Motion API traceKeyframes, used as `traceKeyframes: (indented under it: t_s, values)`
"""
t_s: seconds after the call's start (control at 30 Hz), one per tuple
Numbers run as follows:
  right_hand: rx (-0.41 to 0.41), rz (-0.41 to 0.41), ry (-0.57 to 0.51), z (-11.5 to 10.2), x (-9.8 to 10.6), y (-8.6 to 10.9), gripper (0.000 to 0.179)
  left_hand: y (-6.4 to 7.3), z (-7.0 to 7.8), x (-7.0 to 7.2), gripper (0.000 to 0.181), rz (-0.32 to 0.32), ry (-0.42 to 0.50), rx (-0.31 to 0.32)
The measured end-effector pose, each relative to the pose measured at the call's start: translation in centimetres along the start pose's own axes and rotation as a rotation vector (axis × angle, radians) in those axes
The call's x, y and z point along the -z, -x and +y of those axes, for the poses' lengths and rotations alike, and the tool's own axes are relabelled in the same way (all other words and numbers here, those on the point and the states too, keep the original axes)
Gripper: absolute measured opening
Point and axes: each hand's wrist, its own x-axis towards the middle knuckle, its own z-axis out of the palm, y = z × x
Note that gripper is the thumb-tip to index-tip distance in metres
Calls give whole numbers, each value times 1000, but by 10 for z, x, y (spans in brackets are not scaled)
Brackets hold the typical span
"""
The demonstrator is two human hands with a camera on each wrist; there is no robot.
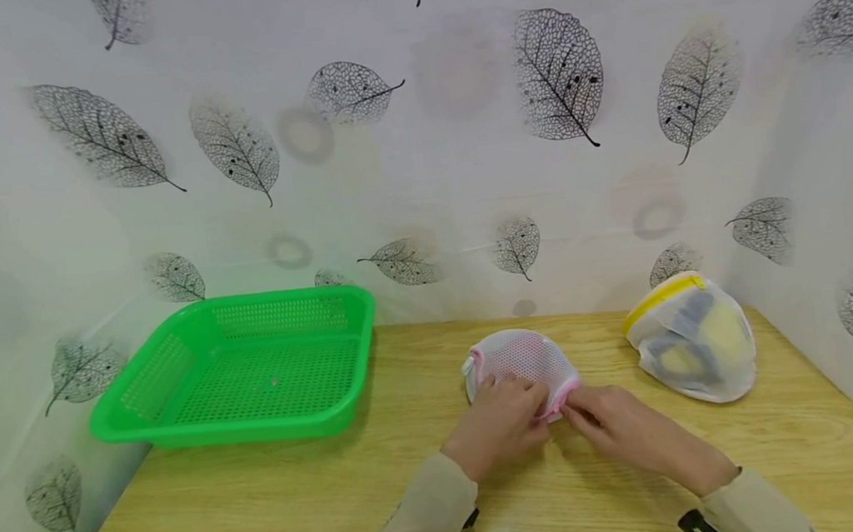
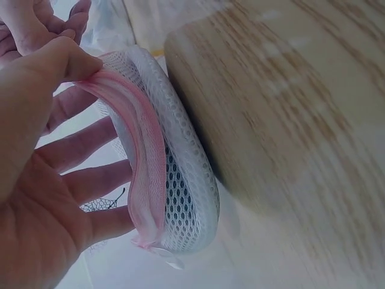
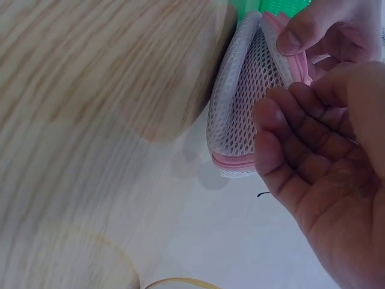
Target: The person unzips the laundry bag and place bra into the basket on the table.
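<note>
Hands, two: both grasping. The left hand [image 1: 501, 423] holds the pink zip edge [image 2: 147, 174] of a white mesh bag [image 1: 521, 354], thumb on one side and fingers on the other. The right hand [image 1: 627, 425] pinches the same edge at its right-hand end, thumb against fingertips.

Mesh bags, two. The gripped one sits on the worktop [image 1: 325, 508] near the middle of its back edge. The second, a yellow-zipped bag [image 1: 718, 343], lies near the back right corner; yellow and dark shapes show through it, their count not discernible.

Baskets, one: a green basket [image 1: 222, 433] at the back left corner, its left end reaching past the worktop's left edge.

Room: a wide strip of wood separates basket and gripped bag; a narrower one lies between the two bags. Wood extends forward of the basket along the left edge. Behind the back edge stands a leaf-printed sheet [image 1: 419, 175], limiting reach.
</note>
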Motion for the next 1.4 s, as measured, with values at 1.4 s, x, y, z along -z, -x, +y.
traceKeyframes:
  t_s: [1.4]
  values:
    - [-183, -22, -187, 11, 18, -1, 26, -4, -11, -1, 24, -104, 455, 78]
